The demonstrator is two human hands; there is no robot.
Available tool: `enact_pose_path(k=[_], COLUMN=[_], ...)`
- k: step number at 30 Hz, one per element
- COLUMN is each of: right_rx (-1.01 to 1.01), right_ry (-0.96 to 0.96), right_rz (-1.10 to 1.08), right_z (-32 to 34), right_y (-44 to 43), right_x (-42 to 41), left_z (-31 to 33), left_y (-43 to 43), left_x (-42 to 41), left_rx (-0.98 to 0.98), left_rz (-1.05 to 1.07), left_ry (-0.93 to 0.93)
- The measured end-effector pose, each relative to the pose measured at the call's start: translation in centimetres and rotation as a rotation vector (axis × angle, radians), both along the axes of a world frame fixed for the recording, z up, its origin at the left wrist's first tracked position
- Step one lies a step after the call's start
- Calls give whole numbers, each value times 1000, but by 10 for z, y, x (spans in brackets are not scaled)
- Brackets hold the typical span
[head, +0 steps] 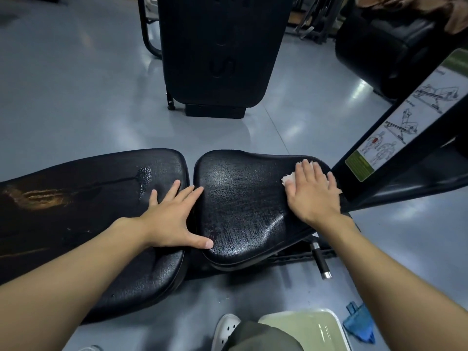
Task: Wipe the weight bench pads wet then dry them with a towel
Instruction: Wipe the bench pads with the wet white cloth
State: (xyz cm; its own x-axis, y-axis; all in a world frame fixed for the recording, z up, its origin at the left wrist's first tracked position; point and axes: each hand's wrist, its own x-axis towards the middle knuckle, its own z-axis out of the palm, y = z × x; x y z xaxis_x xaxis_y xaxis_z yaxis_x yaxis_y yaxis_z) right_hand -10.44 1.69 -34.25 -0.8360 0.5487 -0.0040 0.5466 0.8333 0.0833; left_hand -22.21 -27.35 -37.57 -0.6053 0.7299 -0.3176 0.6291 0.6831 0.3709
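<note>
Right hand (pixel 311 188) flat, presses cloth (pixel 288 179) under palm on seat pad (pixel 240 198). Left hand (pixel 172 216) spread flat, holds nothing. Risk: pad looks wet, cloth may slip out.

seat pad (pixel 243 198) right of back pad (pixel 88 198)

A black, grain-textured vinyl seat pad (pixel 243 203) gleams with a wet sheen at centre frame. Beside it at left, a long black vinyl back pad (pixel 76 198) is marked by a tan-brown worn streak. A ragged white cloth (pixel 288 177) shows near the seat pad's right edge. The glossy blue-grey floor (pixel 76 97) carries pale patches of reflected light. At right, a white instruction sticker (pixel 405 122) bears black line drawings, one red-shaded figure and a green panel. Along the bottom edge are a pale green basin (pixel 311 328), a blue plastic object (pixel 359 325) and a white perforated clog (pixel 225 330). A tan-brown towel (pixel 455 21) fills the upper right corner.
</note>
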Motion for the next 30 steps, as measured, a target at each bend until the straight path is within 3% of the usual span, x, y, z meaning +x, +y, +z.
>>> enact_pose_path(k=[12,18,30], right_rx=[-12,-21,-15], right_ry=[-67,-56,7], right_rz=[441,582,111], right_z=[-33,-31,8], right_y=[-151,-139,27], right_x=[-32,-24,22], left_z=[2,2,6], left_y=[0,-1,4], left_x=[-4,-3,1], left_rx=[-46,-34,-76], left_rz=[-21,-11,9], left_ry=[-19,-18,-65])
